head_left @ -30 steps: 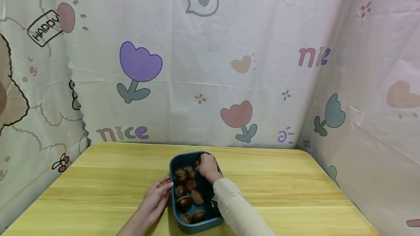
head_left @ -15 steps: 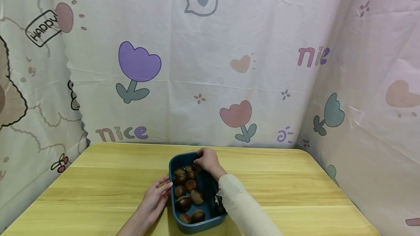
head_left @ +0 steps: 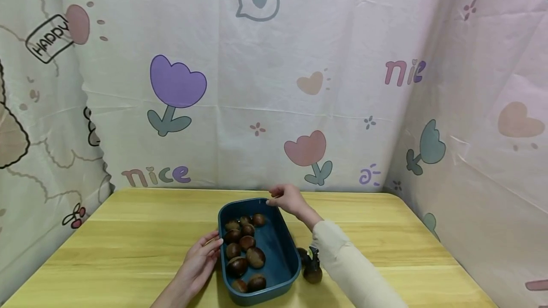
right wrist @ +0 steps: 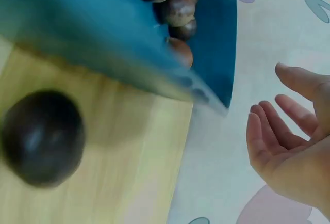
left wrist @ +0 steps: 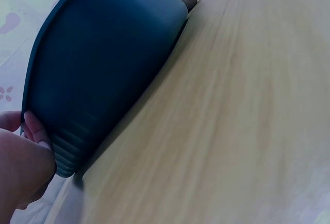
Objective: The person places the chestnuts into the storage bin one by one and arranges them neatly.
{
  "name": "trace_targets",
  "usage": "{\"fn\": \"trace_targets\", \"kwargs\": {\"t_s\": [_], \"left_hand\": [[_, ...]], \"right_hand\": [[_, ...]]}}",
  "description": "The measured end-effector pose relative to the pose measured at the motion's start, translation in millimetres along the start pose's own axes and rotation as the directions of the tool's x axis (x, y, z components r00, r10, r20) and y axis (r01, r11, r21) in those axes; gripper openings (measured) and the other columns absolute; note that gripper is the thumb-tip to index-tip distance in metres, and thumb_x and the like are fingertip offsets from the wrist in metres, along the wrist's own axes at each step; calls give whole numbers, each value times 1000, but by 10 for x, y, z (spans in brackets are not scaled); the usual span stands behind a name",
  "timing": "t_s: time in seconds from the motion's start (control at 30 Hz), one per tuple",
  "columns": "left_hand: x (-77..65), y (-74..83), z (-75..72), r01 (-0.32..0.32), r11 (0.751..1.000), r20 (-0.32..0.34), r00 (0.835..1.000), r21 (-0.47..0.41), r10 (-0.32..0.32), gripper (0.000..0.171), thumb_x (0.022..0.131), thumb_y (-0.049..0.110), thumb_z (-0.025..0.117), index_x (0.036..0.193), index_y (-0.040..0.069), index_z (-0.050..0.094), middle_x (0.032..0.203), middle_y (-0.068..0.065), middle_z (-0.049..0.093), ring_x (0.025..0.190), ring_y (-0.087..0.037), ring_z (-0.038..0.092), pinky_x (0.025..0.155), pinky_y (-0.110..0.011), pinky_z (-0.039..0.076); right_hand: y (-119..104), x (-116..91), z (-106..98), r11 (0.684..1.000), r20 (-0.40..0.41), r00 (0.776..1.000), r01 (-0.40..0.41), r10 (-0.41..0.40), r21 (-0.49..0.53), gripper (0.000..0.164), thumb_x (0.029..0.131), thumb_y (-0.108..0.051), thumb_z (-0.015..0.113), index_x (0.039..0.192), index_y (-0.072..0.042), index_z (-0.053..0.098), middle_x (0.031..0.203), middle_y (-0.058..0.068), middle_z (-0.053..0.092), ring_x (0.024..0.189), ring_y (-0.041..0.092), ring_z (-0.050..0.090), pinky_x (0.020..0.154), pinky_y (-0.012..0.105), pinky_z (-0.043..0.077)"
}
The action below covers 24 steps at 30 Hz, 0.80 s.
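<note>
A dark blue rectangular box (head_left: 278,246) stands on the table, with several brown chestnuts (head_left: 255,257) lying mostly along its left side. My left hand (head_left: 201,261) grips the box's left wall, its thumb at the rim; the left wrist view also shows fingers against the outer wall. Just past the box's far right corner hovers my right hand (head_left: 291,199), holding nothing. Its fingers look loosely bent and apart from the box in the right wrist view. Near the far end of the box lies one chestnut (head_left: 259,220), closest to that hand.
On the table (head_left: 150,232), right of the box, a loose chestnut (head_left: 312,274) lies beside another dark round thing (head_left: 303,256), partly hidden by a black object (head_left: 314,253) near the right sleeve. A printed cloth (head_left: 252,84) hangs behind the table.
My right hand has let go of a chestnut at the box's far end, risen out and moved right. Its sleeve has uncovered things right of the box. The left hand stays in place.
</note>
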State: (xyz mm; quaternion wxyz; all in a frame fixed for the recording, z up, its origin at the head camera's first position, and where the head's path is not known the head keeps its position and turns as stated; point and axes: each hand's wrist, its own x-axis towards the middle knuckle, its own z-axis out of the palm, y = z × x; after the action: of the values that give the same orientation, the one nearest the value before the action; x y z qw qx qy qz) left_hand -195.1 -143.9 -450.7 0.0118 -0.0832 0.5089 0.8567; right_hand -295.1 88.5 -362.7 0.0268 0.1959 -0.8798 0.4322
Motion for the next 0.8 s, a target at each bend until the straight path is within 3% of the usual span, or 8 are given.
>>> {"fn": "trace_targets", "kwargs": {"t_s": [0.27, 0.53, 0.8], "left_hand": [[-10, 4, 4, 1, 1000, 0, 1000, -2, -1, 24, 95, -2, 51, 119, -1, 45, 100, -3, 54, 86, -10, 53, 77, -23, 44], [-10, 11, 0, 10, 1000, -3, 1000, -1, -10, 24, 96, -2, 51, 119, -1, 45, 101, -3, 53, 82, -9, 53, 77, -23, 44], [-4, 7, 1, 15, 1000, 0, 1000, -2, -15, 24, 96, -2, 51, 118, -1, 45, 101, -3, 53, 83, -9, 52, 77, -23, 44]], "right_hand": [[213, -251, -88, 999, 80, 997, -7, 4, 35, 25, 85, -6, 73, 106, 5, 67, 91, 5, 65, 82, 17, 58, 74, 33, 51], [458, -537, -181, 988, 67, 997, -52, 42, 148, 24, 87, -1, 68, 107, 10, 64, 94, 9, 67, 86, 20, 62, 75, 34, 53], [659, -868, -230, 980, 199, 978, -95, 59, 175, 24, 83, 1, 71, 105, 9, 66, 94, 10, 67, 85, 17, 60, 76, 30, 51]]}}
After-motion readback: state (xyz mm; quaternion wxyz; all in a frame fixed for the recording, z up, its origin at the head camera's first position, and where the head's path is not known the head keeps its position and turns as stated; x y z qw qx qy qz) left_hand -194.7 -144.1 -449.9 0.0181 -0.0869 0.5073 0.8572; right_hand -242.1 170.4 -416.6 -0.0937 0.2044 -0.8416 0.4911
